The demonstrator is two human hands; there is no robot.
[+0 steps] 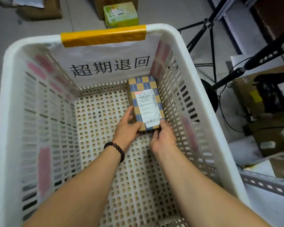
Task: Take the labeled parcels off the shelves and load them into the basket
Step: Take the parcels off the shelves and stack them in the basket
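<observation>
Two hands are holding a labeled parcel [145, 102] low in the basket's far right corner.

Both forearms are reaching forward and down into the white basket [36, 40]. The left hand [126, 128], with a bead bracelet [116, 149] on its wrist, is gripping the parcel's near left corner, thumb on top and fingers curling along the side. The right hand [164, 138] is pinching the near right edge. The parcel is lying label-up just beside the right wall.

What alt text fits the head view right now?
Two hands hold a checkered, labeled parcel in the far right corner of a white basket: the left hand grips its left edge, the right hand its near end. A sign hangs on the far wall.
</observation>
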